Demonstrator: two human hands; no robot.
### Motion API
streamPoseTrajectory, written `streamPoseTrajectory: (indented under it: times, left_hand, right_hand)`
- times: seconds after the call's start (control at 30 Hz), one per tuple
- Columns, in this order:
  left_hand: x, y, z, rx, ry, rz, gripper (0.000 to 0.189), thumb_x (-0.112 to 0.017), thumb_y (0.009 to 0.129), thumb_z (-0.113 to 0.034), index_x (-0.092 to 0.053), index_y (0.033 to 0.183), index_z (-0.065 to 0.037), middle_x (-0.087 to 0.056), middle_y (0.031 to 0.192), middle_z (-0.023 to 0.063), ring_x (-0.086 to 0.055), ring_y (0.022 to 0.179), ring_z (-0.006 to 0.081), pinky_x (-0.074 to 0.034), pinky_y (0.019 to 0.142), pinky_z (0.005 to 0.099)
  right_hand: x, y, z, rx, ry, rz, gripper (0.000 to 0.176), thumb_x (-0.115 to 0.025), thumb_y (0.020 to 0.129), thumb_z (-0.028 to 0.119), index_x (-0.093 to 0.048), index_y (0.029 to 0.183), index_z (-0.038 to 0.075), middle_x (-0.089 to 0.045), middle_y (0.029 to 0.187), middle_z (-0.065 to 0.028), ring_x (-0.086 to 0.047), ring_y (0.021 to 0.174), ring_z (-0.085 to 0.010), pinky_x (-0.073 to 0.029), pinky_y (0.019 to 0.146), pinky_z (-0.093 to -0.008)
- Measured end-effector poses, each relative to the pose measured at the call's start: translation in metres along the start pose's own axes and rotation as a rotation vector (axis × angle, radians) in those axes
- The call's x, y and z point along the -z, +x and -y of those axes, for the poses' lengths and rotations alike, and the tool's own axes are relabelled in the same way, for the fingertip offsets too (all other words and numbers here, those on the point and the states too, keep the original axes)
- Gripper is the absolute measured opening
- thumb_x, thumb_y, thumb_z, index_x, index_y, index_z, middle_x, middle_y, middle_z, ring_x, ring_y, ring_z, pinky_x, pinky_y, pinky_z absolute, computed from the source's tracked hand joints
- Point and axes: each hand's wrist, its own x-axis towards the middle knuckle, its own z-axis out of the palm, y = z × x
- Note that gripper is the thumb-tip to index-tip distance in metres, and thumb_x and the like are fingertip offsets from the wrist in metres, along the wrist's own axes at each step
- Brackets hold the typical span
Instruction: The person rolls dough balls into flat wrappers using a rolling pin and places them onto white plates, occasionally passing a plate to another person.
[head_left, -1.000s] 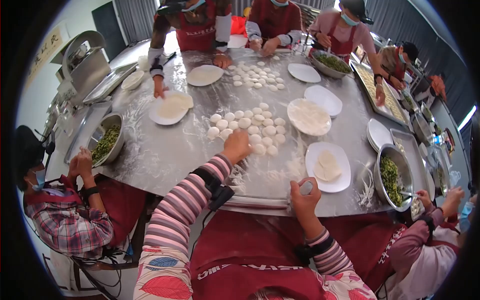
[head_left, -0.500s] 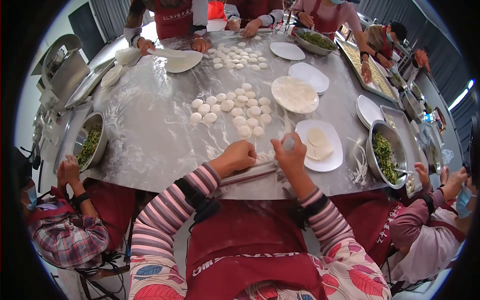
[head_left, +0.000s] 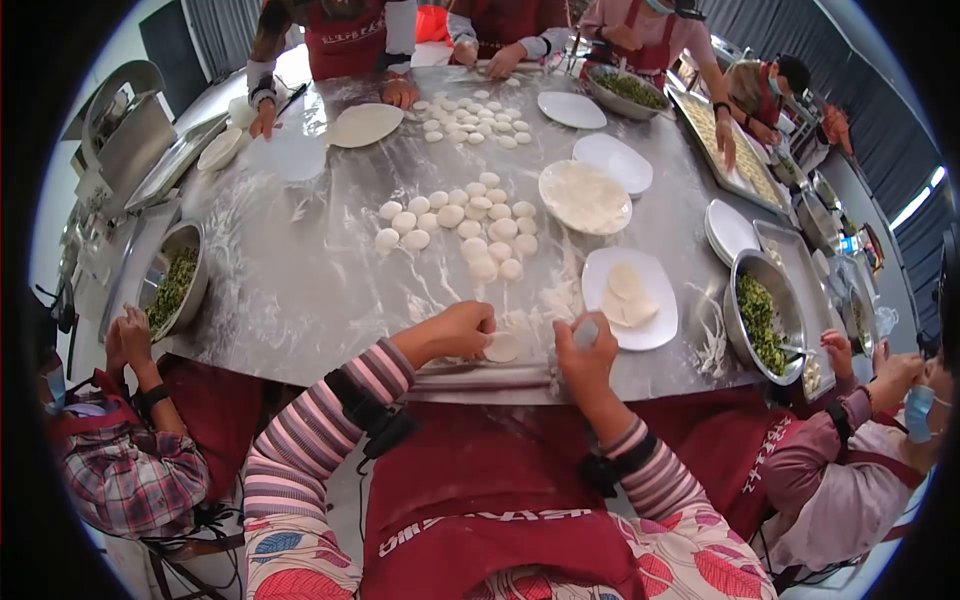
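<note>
My left hand [head_left: 462, 328] is closed, its fingertips pinching the edge of a small flat dough wrapper [head_left: 502, 347] near the table's front edge. To the right of the wrapper, my right hand [head_left: 590, 355] is wrapped round a rolling pin [head_left: 585, 333]; only its pale rounded end shows clearly. Beyond my hands lies a cluster of floured dough pieces [head_left: 470, 228]. A white square plate [head_left: 660, 285] to the right of them carries rolled wrappers [head_left: 627, 297], partly overlapping.
Metal bowls of chopped green filling stand at left [head_left: 200, 262] and right [head_left: 790, 345]. Past the dough are a flour-dusted plate [head_left: 585, 197], another white plate [head_left: 612, 165] and more dough pieces [head_left: 475, 118]. Several people in red aprons surround the steel table [head_left: 290, 250].
My left hand has shifted slightly left and down, and the wrapper now shows beside it. My right hand has moved slightly right and down. Across the table, a person's hand and pale sheet moved left.
</note>
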Motion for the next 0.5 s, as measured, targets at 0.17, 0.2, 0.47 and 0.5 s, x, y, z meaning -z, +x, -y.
streamPoseTrajectory:
  times: [0.17,0.2,0.47,0.5]
  left_hand:
    - [-0.011,0.021,0.002,-0.044,0.075,-0.092,0.018,-0.061,0.071,-0.014,-0.058,0.08,0.002,-0.061,0.073,0.0155,-0.059,0.068,0.0269,-0.046,0.063,0.0348]
    - [-0.011,0.023,0.004,-0.073,0.056,-0.075,0.017,-0.06,0.072,-0.013,-0.058,0.08,0.002,-0.061,0.075,0.0166,-0.059,0.069,0.0296,-0.046,0.064,0.0358]
    - [-0.005,-0.004,-0.008,0.007,-0.043,0.044,0.018,-0.059,0.074,-0.016,-0.059,0.082,0.001,-0.061,0.074,0.0158,-0.059,0.07,0.0273,-0.045,0.065,0.0351]
    - [-0.006,0.003,-0.008,0.002,-0.038,0.051,0.018,-0.059,0.074,-0.016,-0.059,0.082,0.001,-0.061,0.074,0.0158,-0.059,0.07,0.0273,-0.045,0.065,0.0351]
  right_hand:
    - [-0.038,0.05,-0.005,0.168,-0.132,-0.096,0.029,-0.071,0.069,0.018,-0.052,0.083,0.0,-0.058,0.065,-0.0196,-0.058,0.06,-0.0384,-0.045,0.055,-0.0423]
    - [-0.036,0.049,-0.004,0.178,-0.128,-0.095,0.029,-0.071,0.069,0.018,-0.052,0.083,0.0,-0.058,0.065,-0.0196,-0.058,0.06,-0.0384,-0.045,0.055,-0.0423]
    - [-0.011,0.015,0.001,0.13,-0.171,-0.086,0.028,-0.071,0.07,0.016,-0.051,0.084,0.002,-0.056,0.061,-0.0169,-0.057,0.055,-0.0359,-0.044,0.051,-0.0413]
    - [-0.025,0.029,-0.01,0.157,-0.161,-0.114,0.028,-0.07,0.07,0.015,-0.051,0.085,0.001,-0.056,0.06,-0.0175,-0.056,0.055,-0.0367,-0.043,0.05,-0.0419]
